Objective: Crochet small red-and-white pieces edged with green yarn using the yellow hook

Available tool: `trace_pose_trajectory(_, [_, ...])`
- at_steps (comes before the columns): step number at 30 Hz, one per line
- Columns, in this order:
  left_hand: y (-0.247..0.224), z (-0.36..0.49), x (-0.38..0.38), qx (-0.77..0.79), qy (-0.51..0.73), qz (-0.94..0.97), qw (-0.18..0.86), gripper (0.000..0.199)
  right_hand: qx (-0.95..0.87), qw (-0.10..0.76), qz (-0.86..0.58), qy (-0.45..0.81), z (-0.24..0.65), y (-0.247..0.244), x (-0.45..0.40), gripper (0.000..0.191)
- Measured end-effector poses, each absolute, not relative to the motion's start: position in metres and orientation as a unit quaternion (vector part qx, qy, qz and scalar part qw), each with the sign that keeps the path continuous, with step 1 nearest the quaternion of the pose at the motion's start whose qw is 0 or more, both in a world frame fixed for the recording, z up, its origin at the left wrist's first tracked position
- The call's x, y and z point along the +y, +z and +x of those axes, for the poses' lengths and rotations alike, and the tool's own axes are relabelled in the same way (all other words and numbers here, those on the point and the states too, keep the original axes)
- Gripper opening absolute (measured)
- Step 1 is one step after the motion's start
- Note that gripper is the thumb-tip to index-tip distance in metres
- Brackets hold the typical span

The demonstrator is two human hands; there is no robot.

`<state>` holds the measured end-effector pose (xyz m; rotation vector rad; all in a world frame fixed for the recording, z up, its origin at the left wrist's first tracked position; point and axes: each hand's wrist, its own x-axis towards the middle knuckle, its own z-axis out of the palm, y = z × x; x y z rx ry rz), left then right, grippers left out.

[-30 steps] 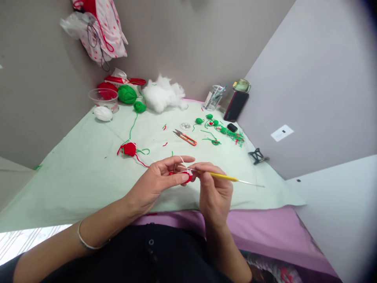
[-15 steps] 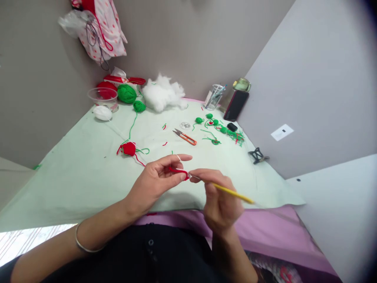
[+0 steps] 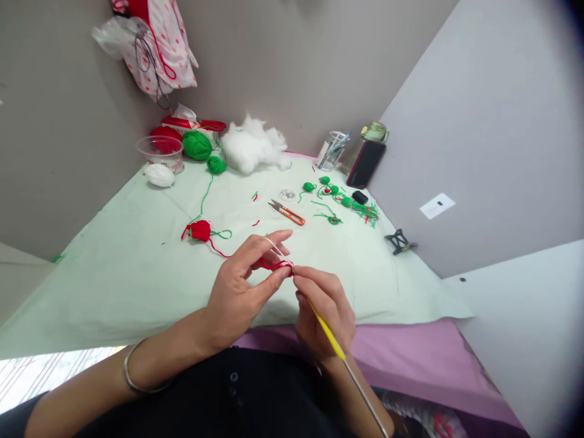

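My left hand (image 3: 244, 280) pinches a small red and white crochet piece (image 3: 280, 265) between thumb and fingers. White yarn (image 3: 274, 245) runs over its raised index finger. In my right hand (image 3: 326, 310) is a crochet hook with a yellow grip (image 3: 327, 331); its tip meets the piece at my left fingertips, where fingers partly hide it. A small red ball of yarn (image 3: 199, 230) lies to the left, and a red strand leads from it towards my left hand.
Orange-handled thread snips (image 3: 287, 213) lie beyond my hands. Small green crocheted balls (image 3: 309, 187) and yarn scraps are at right, near a phone (image 3: 366, 164). At the back stand white stuffing (image 3: 252, 146), a green yarn ball (image 3: 197, 145) and a clear tub (image 3: 159, 152). White yarn (image 3: 159, 175) sits before the tub.
The crochet hook has swung from slanting right to pointing down towards me, as my right hand turned and moved left. My left index finger has lifted slightly, with white yarn stretched below it.
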<state>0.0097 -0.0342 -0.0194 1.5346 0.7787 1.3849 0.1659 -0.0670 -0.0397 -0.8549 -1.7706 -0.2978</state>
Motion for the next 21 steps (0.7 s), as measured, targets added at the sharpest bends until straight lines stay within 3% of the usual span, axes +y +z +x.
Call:
trace_pose_trajectory(4, [-0.019,0.009,-0.034,0.313,0.551,0.640,0.434,0.038,-0.741,0.552,-0.359,-0.129,0.165,-0.042,-0.068,0.029])
trace_pose_trajectory(7, [-0.015,0.010,-0.035,0.322,0.552,0.599,0.482,0.033,-0.732,0.548,-0.373,-0.156,0.163,-0.047,-0.067,0.036])
trace_pose_trajectory(13, [-0.005,0.010,-0.034,0.293,0.426,0.333,0.789,0.043,-0.717,0.556,-0.370,-0.199,0.163,-0.055,-0.061,0.047])
trace_pose_trajectory(16, [-0.003,0.009,-0.030,0.287,0.393,0.275,0.829,0.044,-0.709,0.595,-0.363,-0.103,0.167,-0.049,-0.061,0.041])
trace_pose_trajectory(21, [-0.003,0.005,-0.025,0.314,0.441,0.349,0.765,0.047,-0.641,0.664,-0.364,0.124,0.173,-0.034,-0.064,0.026])
